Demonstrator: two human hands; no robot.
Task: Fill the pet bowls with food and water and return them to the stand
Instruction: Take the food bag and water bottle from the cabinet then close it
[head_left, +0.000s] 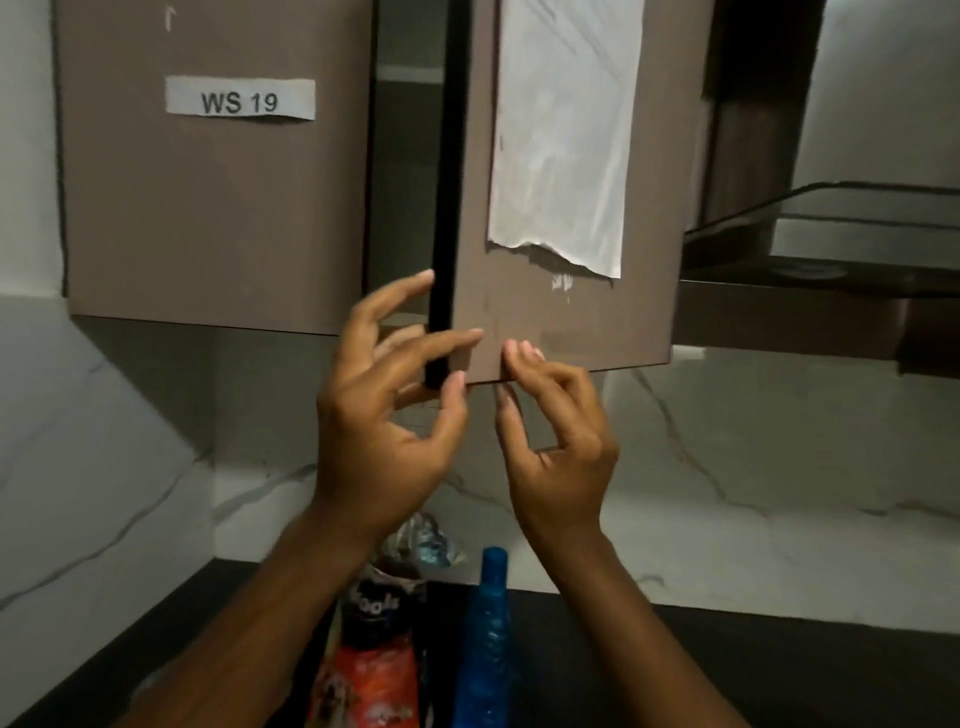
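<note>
The food bag (376, 644) stands upright on the dark desk (779, 660), long axis vertical and its crumpled open top pointing up. Its base is cut off by the frame and its left side is hidden behind a forearm. Just right of it stands a blue bottle (485, 634), neck up and base also cut off. No bowls are in view. Above, the left grip (384, 415) is apart, with blurred fingers splayed around the black side edge of a cabinet door (582, 317). The right grip (556, 447) is clamped on the door's bottom edge, fingertips in front and thumb beneath. A torn paper (566, 130) hangs on the door, and the neighbouring door bears a "WS 19" label (240, 98).
</note>
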